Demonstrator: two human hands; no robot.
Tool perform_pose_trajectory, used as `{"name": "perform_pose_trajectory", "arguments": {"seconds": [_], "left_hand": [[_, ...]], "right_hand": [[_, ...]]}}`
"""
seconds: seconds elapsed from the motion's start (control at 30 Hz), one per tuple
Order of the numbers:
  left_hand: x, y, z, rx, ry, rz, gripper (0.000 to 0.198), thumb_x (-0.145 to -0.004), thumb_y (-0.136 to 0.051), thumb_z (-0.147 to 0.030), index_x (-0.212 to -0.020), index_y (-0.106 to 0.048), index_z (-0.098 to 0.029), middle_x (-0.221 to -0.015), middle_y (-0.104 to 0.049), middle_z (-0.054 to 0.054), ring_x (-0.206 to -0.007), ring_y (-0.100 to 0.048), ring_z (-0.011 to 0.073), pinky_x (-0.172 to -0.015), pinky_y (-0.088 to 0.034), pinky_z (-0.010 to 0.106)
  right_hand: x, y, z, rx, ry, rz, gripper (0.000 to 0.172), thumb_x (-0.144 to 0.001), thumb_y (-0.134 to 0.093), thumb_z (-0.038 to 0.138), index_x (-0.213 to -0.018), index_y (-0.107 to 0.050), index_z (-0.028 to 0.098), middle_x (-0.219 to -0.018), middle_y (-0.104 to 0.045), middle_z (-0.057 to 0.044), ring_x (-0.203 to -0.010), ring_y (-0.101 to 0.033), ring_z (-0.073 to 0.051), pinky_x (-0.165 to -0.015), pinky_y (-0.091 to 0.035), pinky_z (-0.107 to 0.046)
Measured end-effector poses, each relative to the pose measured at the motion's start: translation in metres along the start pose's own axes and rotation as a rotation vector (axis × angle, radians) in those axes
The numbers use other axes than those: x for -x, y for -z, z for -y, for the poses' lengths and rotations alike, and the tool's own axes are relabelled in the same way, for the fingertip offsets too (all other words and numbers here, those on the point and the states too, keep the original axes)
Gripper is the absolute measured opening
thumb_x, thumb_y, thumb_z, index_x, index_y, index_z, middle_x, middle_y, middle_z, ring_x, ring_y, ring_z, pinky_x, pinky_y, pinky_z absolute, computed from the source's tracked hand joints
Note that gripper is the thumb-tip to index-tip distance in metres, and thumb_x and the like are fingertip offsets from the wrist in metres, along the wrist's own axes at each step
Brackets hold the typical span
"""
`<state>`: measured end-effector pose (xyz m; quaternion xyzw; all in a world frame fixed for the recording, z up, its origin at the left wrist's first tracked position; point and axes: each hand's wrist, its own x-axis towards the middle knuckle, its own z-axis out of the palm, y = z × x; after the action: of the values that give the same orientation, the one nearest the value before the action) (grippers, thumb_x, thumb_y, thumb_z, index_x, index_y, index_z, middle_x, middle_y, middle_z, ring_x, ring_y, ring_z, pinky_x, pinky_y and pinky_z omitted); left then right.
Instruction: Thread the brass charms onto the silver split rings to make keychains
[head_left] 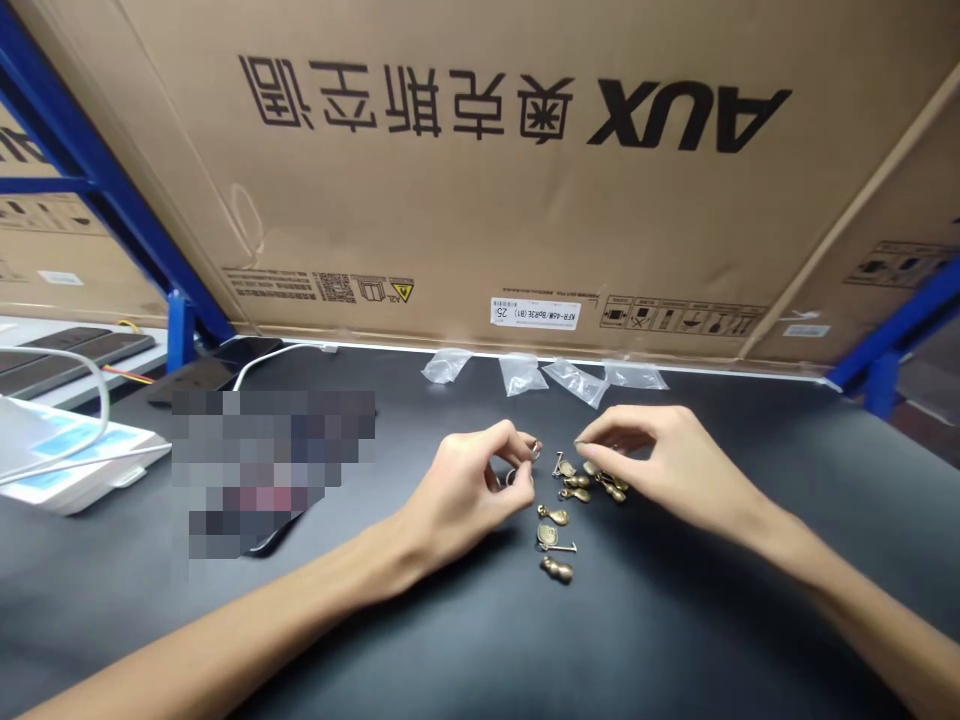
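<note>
Left hand (457, 490) pinched on small ring (511, 478); right hand (660, 455) hold undetermined; loose brass gourd charms (556, 570) may be scattered if brushed.

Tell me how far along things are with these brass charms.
Looks done: three brass gourd charms lie spread in a line, apart from the rest. In hand: the left hand pinches a small metal ring; what the right hand holds is too small to tell. Left: the bunched cluster of charms beside that hand.
</note>
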<state>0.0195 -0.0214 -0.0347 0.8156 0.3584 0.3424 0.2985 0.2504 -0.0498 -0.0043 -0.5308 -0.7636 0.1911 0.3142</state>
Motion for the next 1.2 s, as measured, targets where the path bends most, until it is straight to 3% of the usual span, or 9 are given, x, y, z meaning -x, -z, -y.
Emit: {"name": "perform_pose_trajectory", "arguments": {"seconds": [0.13, 0.37, 0.53, 0.67, 0.73, 0.87, 0.97, 1.07, 1.2], "left_hand": [[0.003, -0.004, 0.001, -0.075, -0.063, 0.008, 0.008, -0.083, -0.057, -0.017, -0.076, -0.053, -0.019, -0.099, -0.074, 0.002, -0.056, -0.058, 0.0066, -0.051, -0.044, 0.020], [0.004, -0.005, 0.001, -0.108, -0.119, 0.061, 0.007, -0.084, -0.056, -0.018, -0.077, -0.056, -0.020, -0.079, -0.071, 0.000, -0.065, -0.062, 0.0111, -0.053, -0.043, 0.020], [0.004, -0.004, -0.003, -0.046, -0.015, 0.017, 0.010, -0.086, -0.056, -0.022, -0.077, -0.055, -0.019, -0.085, -0.072, 0.000, -0.058, -0.055, 0.0079, -0.055, -0.044, 0.021], [0.002, -0.001, -0.011, 0.081, 0.101, -0.040, 0.009, -0.086, -0.058, -0.023, -0.078, -0.057, -0.018, -0.087, -0.072, 0.001, -0.068, -0.062, 0.0112, -0.059, -0.046, 0.022], [0.000, 0.001, -0.012, 0.139, 0.159, -0.055, 0.009, -0.086, -0.059, -0.026, -0.082, -0.059, -0.018, -0.091, -0.073, 0.003, -0.070, -0.065, 0.0129, -0.059, -0.048, 0.023], [-0.004, 0.006, -0.011, 0.209, 0.226, -0.076, 0.010, -0.088, -0.059, -0.029, -0.087, -0.059, -0.018, -0.103, -0.074, 0.005, -0.071, -0.068, 0.0137, -0.063, -0.051, 0.026], [-0.005, 0.007, -0.010, 0.215, 0.225, -0.085, 0.011, -0.086, -0.060, -0.029, -0.086, -0.060, -0.018, -0.106, -0.074, 0.007, -0.070, -0.069, 0.0138, -0.059, -0.049, 0.025], [-0.005, 0.007, -0.010, 0.195, 0.214, -0.084, 0.011, -0.085, -0.062, -0.028, -0.085, -0.060, -0.017, -0.105, -0.075, 0.007, -0.069, -0.068, 0.0136, -0.055, -0.046, 0.023], [-0.004, 0.006, -0.010, 0.153, 0.210, -0.078, 0.009, -0.085, -0.061, -0.027, -0.082, -0.061, -0.018, -0.103, -0.075, 0.004, -0.065, -0.061, 0.0106, -0.054, -0.043, 0.022]], "right_hand": [[0.007, -0.019, 0.014, -0.117, 0.007, 0.005, 0.012, -0.088, -0.061, 0.025, -0.083, -0.072, 0.023, -0.080, -0.074, 0.001, -0.069, -0.068, -0.016, -0.065, -0.054, -0.027], [0.015, -0.031, 0.020, -0.037, 0.136, -0.056, 0.009, -0.089, -0.062, 0.023, -0.084, -0.070, 0.023, -0.080, -0.071, 0.000, -0.068, -0.065, -0.016, -0.066, -0.052, -0.028], [0.019, -0.038, 0.013, 0.193, 0.403, -0.093, 0.019, -0.096, -0.051, 0.017, -0.097, -0.070, 0.018, -0.093, -0.070, -0.007, -0.078, -0.065, -0.017, -0.074, -0.053, -0.029], [0.018, -0.037, 0.011, 0.349, 0.523, -0.086, 0.026, -0.098, -0.045, 0.015, -0.103, -0.070, 0.018, -0.098, -0.072, -0.009, -0.081, -0.066, -0.018, -0.074, -0.053, -0.031], [0.015, -0.030, 0.008, 0.333, 0.477, -0.111, 0.022, -0.098, -0.050, 0.022, -0.107, -0.070, 0.020, -0.100, -0.073, -0.008, -0.084, -0.068, -0.018, -0.076, -0.054, -0.031], [0.001, -0.002, -0.013, 0.378, 0.225, -0.193, 0.019, -0.095, -0.055, 0.027, -0.102, -0.072, 0.021, -0.101, -0.075, -0.004, -0.089, -0.069, -0.020, -0.083, -0.053, -0.033], [-0.008, 0.018, -0.036, 0.516, 0.089, -0.081, 0.019, -0.092, -0.057, 0.029, -0.091, -0.075, 0.023, -0.096, -0.076, -0.003, -0.086, -0.070, -0.023, -0.079, -0.052, -0.036], [-0.012, 0.025, -0.049, 0.549, 0.094, 0.067, 0.021, -0.092, -0.057, 0.033, -0.092, -0.076, 0.025, -0.093, -0.075, -0.003, -0.084, -0.069, -0.022, -0.076, -0.052, -0.035], [-0.012, 0.018, -0.052, 0.585, 0.180, 0.086, 0.022, -0.094, -0.054, 0.032, -0.097, -0.074, 0.025, -0.098, -0.074, -0.004, -0.086, -0.067, -0.021, -0.077, -0.051, -0.034]]}}
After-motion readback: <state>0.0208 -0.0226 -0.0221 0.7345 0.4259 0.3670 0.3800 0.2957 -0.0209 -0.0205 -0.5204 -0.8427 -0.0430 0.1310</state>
